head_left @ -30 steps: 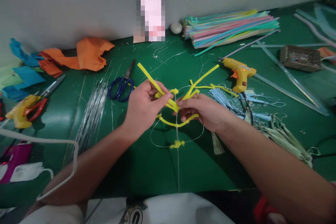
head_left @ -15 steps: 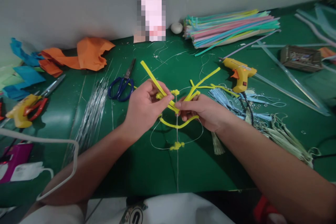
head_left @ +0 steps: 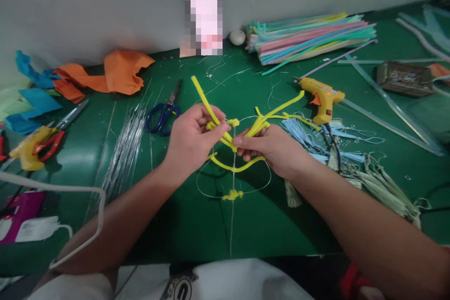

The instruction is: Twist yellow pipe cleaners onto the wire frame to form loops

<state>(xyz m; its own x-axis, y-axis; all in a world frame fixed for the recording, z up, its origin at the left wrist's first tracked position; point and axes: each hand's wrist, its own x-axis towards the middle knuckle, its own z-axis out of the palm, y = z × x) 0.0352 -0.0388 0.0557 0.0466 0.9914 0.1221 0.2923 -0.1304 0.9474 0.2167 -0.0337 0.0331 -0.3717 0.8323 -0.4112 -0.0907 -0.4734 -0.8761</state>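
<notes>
Between my fingers are yellow pipe cleaners (head_left: 203, 93), joined to a thin wire frame (head_left: 207, 193). My left hand (head_left: 195, 138) pinches a strand that sticks up to the left. My right hand (head_left: 269, 146), thumb against forefinger, grips the pipe cleaners where they bend; loose ends fan out to the upper right. Below the hands a yellow pipe cleaner curves across the frame. A small twisted yellow knot (head_left: 232, 195) sits on the wire lower down, and a straight wire stem runs towards the table's front edge. My curled fingers hide part of the joint.
Blue-handled scissors (head_left: 162, 118) and silver wires (head_left: 123, 154) lie left. A yellow glue gun (head_left: 326, 98), blue tassels (head_left: 302, 138) and pale green tassels (head_left: 386, 187) lie right. Coloured pipe cleaners (head_left: 312, 40) are bundled behind. A white cable (head_left: 70, 186) crosses over my left forearm.
My hands have drawn slightly apart, the left one moving a little left. The lower end of the wire stem has swung left, and the right-hand yellow strand reaches further right.
</notes>
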